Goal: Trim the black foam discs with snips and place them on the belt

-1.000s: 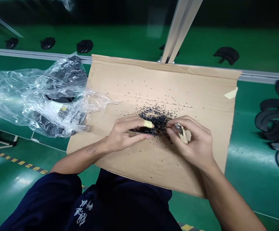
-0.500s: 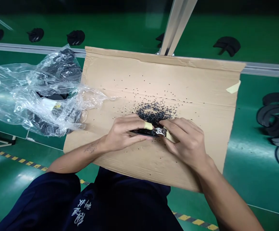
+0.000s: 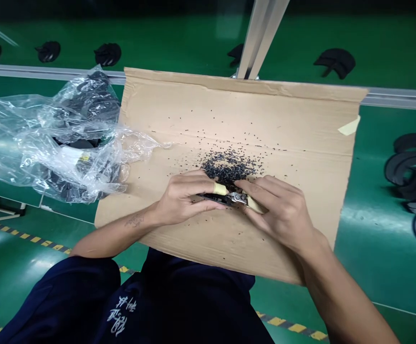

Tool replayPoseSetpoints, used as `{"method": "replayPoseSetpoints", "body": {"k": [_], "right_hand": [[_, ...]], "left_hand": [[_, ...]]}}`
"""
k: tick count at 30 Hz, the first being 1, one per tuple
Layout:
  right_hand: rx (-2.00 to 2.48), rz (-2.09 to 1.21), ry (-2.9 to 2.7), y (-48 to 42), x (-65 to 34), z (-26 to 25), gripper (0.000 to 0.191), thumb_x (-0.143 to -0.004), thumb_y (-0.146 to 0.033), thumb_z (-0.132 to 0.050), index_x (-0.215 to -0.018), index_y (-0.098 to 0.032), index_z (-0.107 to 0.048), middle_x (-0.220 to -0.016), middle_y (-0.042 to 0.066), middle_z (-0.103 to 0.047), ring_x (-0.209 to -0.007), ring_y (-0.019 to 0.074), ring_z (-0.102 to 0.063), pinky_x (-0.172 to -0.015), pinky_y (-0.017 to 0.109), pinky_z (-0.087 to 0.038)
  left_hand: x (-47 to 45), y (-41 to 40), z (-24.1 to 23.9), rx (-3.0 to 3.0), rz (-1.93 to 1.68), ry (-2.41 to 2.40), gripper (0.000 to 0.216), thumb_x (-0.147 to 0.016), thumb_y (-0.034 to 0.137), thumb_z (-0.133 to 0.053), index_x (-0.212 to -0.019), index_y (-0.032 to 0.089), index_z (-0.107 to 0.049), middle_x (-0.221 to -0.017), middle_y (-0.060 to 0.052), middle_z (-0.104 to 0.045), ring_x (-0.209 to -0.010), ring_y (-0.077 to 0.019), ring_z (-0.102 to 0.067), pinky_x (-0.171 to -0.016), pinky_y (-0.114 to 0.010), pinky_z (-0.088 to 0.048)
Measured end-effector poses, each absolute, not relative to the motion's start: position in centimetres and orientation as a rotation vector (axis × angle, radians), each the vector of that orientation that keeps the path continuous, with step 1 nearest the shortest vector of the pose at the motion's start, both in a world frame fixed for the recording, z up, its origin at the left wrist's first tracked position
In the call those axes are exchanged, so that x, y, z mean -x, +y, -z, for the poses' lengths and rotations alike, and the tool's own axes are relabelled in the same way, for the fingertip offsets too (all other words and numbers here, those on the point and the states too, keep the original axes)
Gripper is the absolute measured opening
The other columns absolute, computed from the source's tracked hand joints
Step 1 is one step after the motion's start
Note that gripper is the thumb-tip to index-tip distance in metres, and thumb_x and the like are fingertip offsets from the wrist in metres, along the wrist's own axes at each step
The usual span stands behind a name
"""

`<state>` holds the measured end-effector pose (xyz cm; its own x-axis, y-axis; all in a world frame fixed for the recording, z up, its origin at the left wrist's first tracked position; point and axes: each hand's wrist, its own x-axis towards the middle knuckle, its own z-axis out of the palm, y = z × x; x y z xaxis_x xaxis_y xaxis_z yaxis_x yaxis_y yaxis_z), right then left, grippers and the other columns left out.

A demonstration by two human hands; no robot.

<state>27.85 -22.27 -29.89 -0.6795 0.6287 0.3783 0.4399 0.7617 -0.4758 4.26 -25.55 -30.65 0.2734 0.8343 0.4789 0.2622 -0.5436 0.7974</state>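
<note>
Black part (image 3: 215, 198), 1: clamped in left hand (image 3: 186, 195), above cardboard (image 3: 301, 124), apparently to keep it steady. Nippers (image 3: 238, 197), 1: gripped in right hand (image 3: 281, 203), head at part's right end, contact unclear. Black bits (image 3: 225, 165): strewn over cardboard, presumably laid to catch them.

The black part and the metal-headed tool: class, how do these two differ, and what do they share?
Colour: the black part looks dark throughout where visible, while the metal-headed tool has a silvery head and pale yellow grip.
Holder: the left hand pinches the black part; the right hand grips the metal-headed tool.
Shared: both are partly hidden by the hands, over the cardboard.
</note>
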Motion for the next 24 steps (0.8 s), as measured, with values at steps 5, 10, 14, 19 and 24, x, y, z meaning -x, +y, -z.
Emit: {"method": "replayPoseSetpoints", "body": {"k": [5, 10, 14, 19, 24], "right_hand": [[0.824, -0.418, -2.425, -22.39, -27.68, 29.92, 0.02, -0.094, -0.02, -0.063, -0.114, -0.021, -0.07, -0.089, 0.009, -0.076, -0.076, 0.0226, -0.07, -0.066, 0.035, -0.055], [0.831, -0.489, -2.368, -22.63, -27.38, 30.13, 0.015, -0.096, -0.018, -0.058, -0.104, -0.021, -0.071, -0.08, 0.006, -0.074, -0.067, 0.0191, -0.067, -0.059, 0.032, -0.051], [0.923, -0.459, -2.333, -22.47, -27.28, 30.35, 0.017, -0.095, -0.016, -0.057, -0.104, -0.02, -0.07, -0.086, 0.007, -0.075, -0.071, 0.0194, -0.066, -0.062, 0.032, -0.05], [1.034, -0.073, -2.52, -22.37, -26.99, 30.38, 0.018, -0.094, -0.017, -0.055, -0.102, -0.016, -0.071, -0.08, 0.007, -0.073, -0.073, 0.0208, -0.063, -0.064, 0.033, -0.042], [1.057, -0.317, -2.426, -22.01, -27.29, 30.41, 0.022, -0.091, -0.014, -0.055, -0.107, -0.015, -0.07, -0.089, 0.01, -0.075, -0.078, 0.0224, -0.067, -0.07, 0.034, -0.049]], "left_hand": [[-4.27, -25.56, 30.83, -1.978, -1.269, 0.968, 0.021, -0.084, 0.028, -0.081, -0.101, 0.015, -0.076, -0.08, -0.004, -0.076, -0.071, -0.0121, -0.067, -0.069, -0.026, -0.053], [-4.44, -25.6, 30.62, -1.961, -1.272, 0.982, 0.021, -0.086, 0.031, -0.08, -0.1, 0.016, -0.075, -0.077, -0.003, -0.075, -0.068, -0.0116, -0.065, -0.066, -0.025, -0.052], [-4.66, -25.65, 30.1, -1.965, -1.235, 1.025, 0.021, -0.086, 0.032, -0.08, -0.1, 0.016, -0.074, -0.082, -0.004, -0.076, -0.073, -0.0124, -0.067, -0.069, -0.026, -0.053], [-4.75, -25.42, 30.35, -2.111, -1.133, 1.102, 0.02, -0.091, 0.031, -0.075, -0.103, 0.016, -0.073, -0.082, -0.003, -0.075, -0.076, -0.013, -0.066, -0.072, -0.028, -0.054], [-4.28, -25.28, 30.81, -2.133, -1.243, 1.322, 0.023, -0.088, 0.036, -0.078, -0.104, 0.02, -0.075, -0.082, -0.002, -0.077, -0.078, -0.0141, -0.066, -0.077, -0.031, -0.054]]}}
